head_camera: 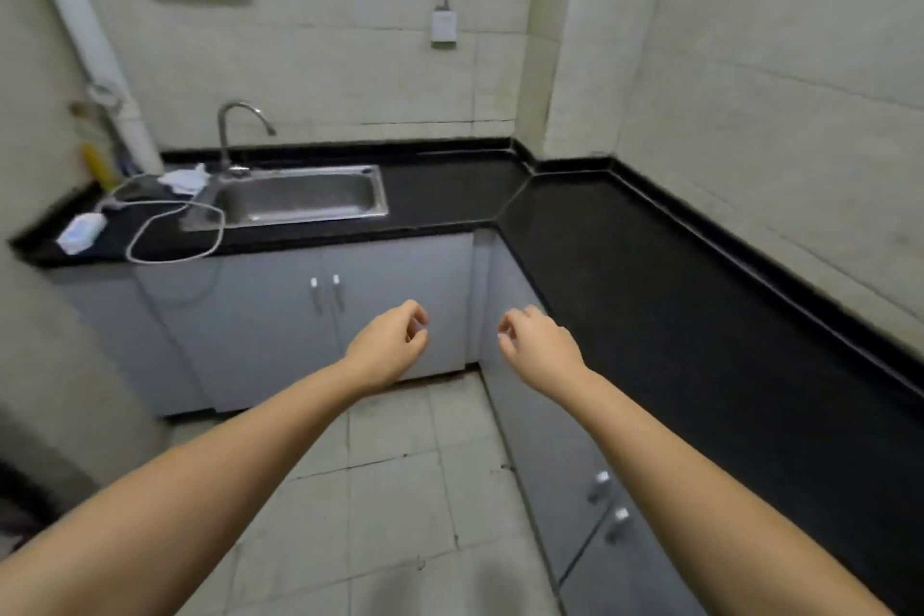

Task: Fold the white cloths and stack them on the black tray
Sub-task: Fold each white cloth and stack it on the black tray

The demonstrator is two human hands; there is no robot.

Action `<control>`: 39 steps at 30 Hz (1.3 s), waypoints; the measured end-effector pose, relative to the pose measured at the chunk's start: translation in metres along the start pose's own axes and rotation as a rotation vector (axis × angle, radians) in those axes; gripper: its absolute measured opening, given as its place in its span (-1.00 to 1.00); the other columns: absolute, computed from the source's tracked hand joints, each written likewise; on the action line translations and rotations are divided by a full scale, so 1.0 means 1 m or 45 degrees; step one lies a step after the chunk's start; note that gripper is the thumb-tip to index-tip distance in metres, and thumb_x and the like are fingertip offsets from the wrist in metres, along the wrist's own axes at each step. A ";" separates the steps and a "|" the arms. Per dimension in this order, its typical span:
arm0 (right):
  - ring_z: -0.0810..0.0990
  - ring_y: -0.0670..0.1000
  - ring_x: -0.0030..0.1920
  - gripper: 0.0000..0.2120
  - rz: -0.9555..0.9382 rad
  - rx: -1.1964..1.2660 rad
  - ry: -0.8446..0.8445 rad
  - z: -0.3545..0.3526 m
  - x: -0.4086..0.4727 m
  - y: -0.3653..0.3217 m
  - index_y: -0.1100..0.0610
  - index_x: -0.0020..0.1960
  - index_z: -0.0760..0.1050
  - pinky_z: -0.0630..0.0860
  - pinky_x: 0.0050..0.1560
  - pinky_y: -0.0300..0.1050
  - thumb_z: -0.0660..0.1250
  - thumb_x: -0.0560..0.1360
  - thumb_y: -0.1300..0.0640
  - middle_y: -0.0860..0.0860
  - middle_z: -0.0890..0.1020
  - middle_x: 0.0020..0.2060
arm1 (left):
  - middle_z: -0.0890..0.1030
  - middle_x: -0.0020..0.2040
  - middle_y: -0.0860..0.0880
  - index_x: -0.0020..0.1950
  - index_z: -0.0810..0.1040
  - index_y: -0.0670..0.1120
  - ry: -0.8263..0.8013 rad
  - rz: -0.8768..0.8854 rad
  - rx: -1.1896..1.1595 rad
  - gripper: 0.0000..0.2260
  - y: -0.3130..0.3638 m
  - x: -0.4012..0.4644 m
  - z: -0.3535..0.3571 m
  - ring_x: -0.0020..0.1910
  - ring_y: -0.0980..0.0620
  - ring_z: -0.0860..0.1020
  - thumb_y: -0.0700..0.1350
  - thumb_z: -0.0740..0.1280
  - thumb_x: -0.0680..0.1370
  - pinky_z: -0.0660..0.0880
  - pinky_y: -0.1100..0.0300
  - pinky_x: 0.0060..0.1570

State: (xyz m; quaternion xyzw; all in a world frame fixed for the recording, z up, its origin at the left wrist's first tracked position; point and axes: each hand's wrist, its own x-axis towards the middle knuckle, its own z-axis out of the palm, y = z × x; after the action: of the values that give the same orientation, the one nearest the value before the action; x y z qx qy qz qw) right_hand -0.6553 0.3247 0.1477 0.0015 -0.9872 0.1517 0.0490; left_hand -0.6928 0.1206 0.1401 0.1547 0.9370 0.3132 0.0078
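Both bare arms reach forward over the pale tiled floor, in front of the corner where the two runs of grey cabinet doors meet; the left hand and the right hand hang in the air, well apart from any surface, their fingers loosely curled inward and holding nothing; this reads as a ready pose before any work begins, not a grasp.

No black tray shows anywhere in view, and no stack of folded cloths; the only candidate for the task's material is a crumpled white cloth lying at the far left end of the glossy black stone surface, just beside the left rim of the sink; whether it is really one of the cloths I cannot tell, since it is small and blurred.

The L-shaped surface is dark, smooth and faintly reflective, with a raised black lip along the wall; its right run lies bare and broad, likely the place for folding. The rectangular stainless-steel sink is brushed and shallow, with a curved chrome tap behind it. A thin white cable loops over the front left edge, leading to a small white rectangular adapter near the left corner. A yellow bottle stands against the wall beside a white drainpipe.

The task, by my judgement, has not started.
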 end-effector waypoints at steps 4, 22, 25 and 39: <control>0.46 0.16 0.23 -0.69 -0.169 -0.070 -0.185 0.045 0.081 -0.047 0.11 0.27 0.40 0.41 0.17 0.05 0.14 0.59 0.01 0.11 0.48 0.20 | 0.55 -0.03 -0.03 0.14 0.47 -0.11 0.099 -0.180 0.065 -0.82 -0.080 0.035 -0.035 -0.07 -0.02 0.50 -0.13 0.21 0.56 0.44 0.12 -0.02; 0.45 0.17 0.25 -0.65 -0.763 -0.078 -0.587 0.182 0.417 -0.281 0.12 0.34 0.36 0.42 0.19 0.03 0.13 0.60 0.01 0.13 0.43 0.26 | 0.51 -0.13 -0.04 0.10 0.48 -0.14 0.406 -0.792 0.043 -0.84 -0.353 0.182 -0.169 -0.14 0.00 0.46 -0.17 0.23 0.54 0.41 0.11 -0.06; 0.47 0.17 0.22 -0.66 -0.784 -0.086 -0.599 0.213 0.463 -0.325 0.11 0.31 0.38 0.45 0.16 0.04 0.15 0.58 0.02 0.12 0.44 0.23 | 0.49 -0.16 -0.01 0.11 0.49 -0.16 0.412 -0.792 0.034 -0.82 -0.410 0.213 -0.192 -0.16 0.01 0.45 -0.19 0.23 0.54 0.41 0.12 -0.04; 0.54 0.18 0.10 -0.74 -0.620 0.059 -0.662 0.292 0.669 -0.479 0.18 0.18 0.48 0.45 0.11 -0.05 0.15 0.58 0.09 0.18 0.53 0.14 | 0.56 -0.14 -0.05 0.08 0.50 -0.13 0.283 -0.752 -0.074 -0.86 -0.593 0.380 -0.312 -0.15 -0.02 0.49 -0.18 0.24 0.54 0.43 0.13 -0.07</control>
State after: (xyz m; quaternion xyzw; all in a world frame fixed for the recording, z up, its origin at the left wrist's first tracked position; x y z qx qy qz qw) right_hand -1.3402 -0.2123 0.0787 0.2763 -0.9337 0.1524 -0.1691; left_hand -1.2584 -0.3980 0.0725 -0.1596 0.9272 0.3390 0.0004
